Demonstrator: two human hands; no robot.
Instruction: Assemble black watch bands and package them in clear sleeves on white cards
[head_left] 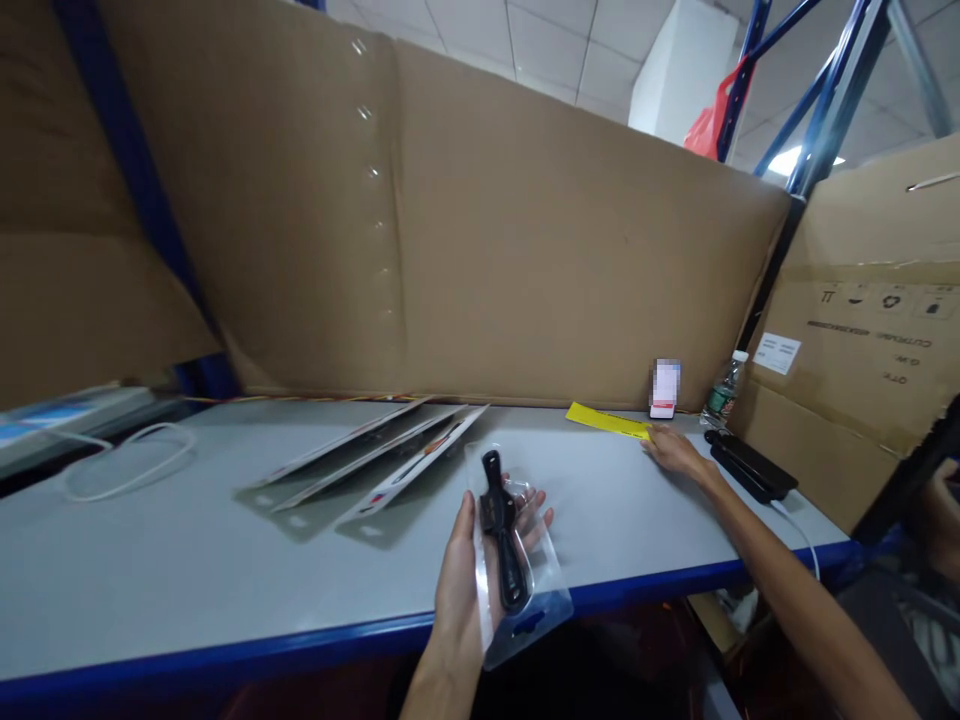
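The two hands are well apart. The left hand (457, 580) is closed around a clear plastic pack (551, 590), thumb along its left edge and fingers showing through and past its right side, and holds it up at the near edge of the surface (247, 600). Inside sits a black tool (510, 575). Its long axis runs nearly up and down the view, the lower end leaning a little to the right: the shorter end points away toward the cardboard wall (562, 250), and the longer, thicker handle points back toward the person. The pack lines up with it, its hanging slot at the near end.

The right hand (675, 452) reaches far out over the surface, fingers at the right end of a yellow strip (606, 420); I cannot tell whether they pinch it or only touch it. The strip's long axis runs mostly sideways, its free end pointing left and slightly away, near the foot of the wall.

Left of the pack, three flat cards (416, 470) sit side by side, their lengths slanting from near left to far right. Beyond the right hand are an upright phone (663, 408), a bottle (722, 395) and a black case (750, 468).
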